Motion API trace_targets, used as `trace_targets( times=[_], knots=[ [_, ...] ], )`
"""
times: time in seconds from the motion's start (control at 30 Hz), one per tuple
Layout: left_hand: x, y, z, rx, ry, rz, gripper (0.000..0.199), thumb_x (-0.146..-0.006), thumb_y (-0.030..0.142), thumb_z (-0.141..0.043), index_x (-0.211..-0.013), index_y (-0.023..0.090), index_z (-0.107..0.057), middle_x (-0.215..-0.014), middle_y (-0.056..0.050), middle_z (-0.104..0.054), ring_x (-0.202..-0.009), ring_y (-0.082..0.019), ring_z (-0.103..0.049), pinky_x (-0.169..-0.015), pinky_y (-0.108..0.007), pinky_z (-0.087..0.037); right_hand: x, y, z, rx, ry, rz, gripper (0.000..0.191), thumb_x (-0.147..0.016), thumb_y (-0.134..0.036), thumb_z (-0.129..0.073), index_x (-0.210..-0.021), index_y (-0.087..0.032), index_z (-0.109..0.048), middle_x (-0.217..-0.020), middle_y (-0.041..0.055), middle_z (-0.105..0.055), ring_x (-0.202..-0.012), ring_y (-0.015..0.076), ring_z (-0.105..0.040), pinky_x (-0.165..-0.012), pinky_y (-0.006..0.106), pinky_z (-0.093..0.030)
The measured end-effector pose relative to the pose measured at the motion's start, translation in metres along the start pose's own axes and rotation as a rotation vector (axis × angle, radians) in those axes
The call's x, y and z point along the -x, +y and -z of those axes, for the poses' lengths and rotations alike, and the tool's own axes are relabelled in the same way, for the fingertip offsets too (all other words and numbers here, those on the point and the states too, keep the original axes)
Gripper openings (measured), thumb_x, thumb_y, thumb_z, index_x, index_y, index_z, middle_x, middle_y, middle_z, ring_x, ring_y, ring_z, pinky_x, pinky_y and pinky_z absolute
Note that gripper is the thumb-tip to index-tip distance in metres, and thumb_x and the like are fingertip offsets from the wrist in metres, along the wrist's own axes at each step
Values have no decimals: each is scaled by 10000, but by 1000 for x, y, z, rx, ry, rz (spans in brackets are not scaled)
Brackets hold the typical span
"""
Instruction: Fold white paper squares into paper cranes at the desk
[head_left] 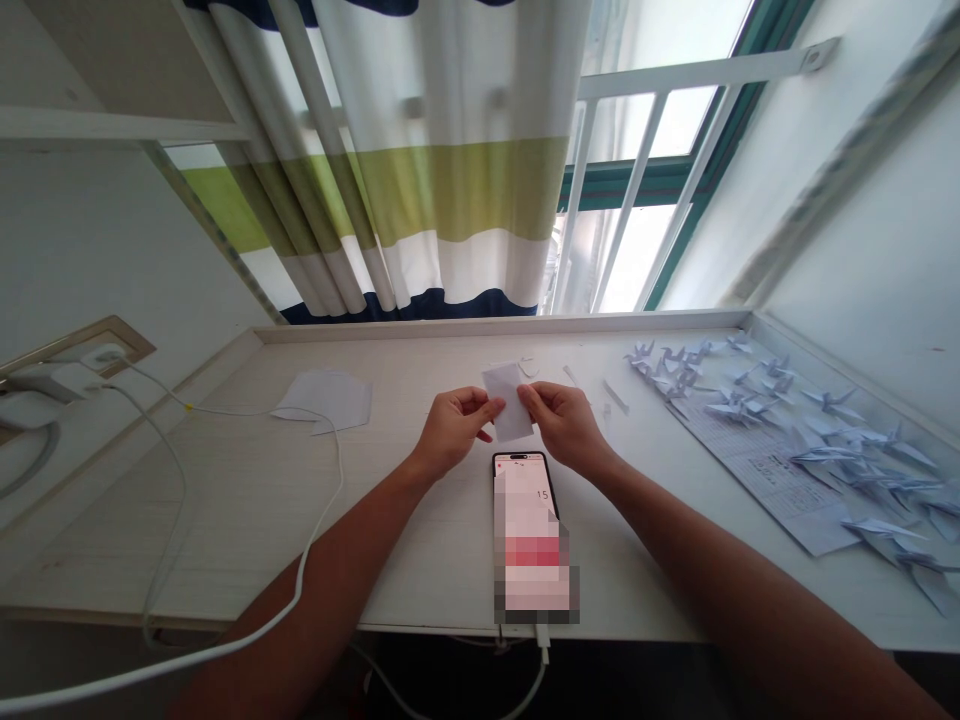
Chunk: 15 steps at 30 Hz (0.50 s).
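Observation:
A small rectangular sheet of white paper [508, 405] is held up over the middle of the desk. My left hand [459, 425] pinches its left edge between thumb and fingers. On the opposite edge, my right hand [561, 422] grips it the same way. Just below both hands lies a phone [529, 530] with a lit screen, partly blurred out, and a cable at its lower end. Thin paper strips [615, 395] lie behind and to the right of my right hand.
Several folded paper cranes [742, 400] cover the right side, some on a printed sheet [780, 480]. A stack of white paper [330, 400] lies at the left. A white cable [341, 470] runs from the wall plugs [60, 380] across the desk [225, 480]. Curtains hang behind.

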<state>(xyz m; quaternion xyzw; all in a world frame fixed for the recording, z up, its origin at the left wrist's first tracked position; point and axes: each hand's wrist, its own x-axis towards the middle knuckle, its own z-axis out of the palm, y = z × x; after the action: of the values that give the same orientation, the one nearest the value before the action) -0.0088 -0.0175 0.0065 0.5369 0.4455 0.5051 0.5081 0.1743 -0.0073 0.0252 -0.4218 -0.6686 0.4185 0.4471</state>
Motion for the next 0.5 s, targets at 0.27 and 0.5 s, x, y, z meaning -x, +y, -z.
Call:
trace_targets(
  times=[0.27,0.5],
  knots=[
    [-4,-1,4,-34,-54,-109,281,-828,441,-746,-885,168,-784,-814,-43,-734,-726,-135,-600,-689,-269,-493,-4,8,8,-496,-398,-142,398,-891,-548,-664,-1089,-205,-699,-1002,73,-732,-906,181,-685,-870,380,-552],
    [-7,-5,9,-61,91,-129,327,-736,426,-827,-887,148,-740,-848,-44,-730,-739,-149,-635,-701,-279,-513,-8,15,4,-507,-174,-136,415,-732,-386,-856,-1063,-201,-689,-840,17,-694,-787,160,-649,-783,356,-534]
  ],
)
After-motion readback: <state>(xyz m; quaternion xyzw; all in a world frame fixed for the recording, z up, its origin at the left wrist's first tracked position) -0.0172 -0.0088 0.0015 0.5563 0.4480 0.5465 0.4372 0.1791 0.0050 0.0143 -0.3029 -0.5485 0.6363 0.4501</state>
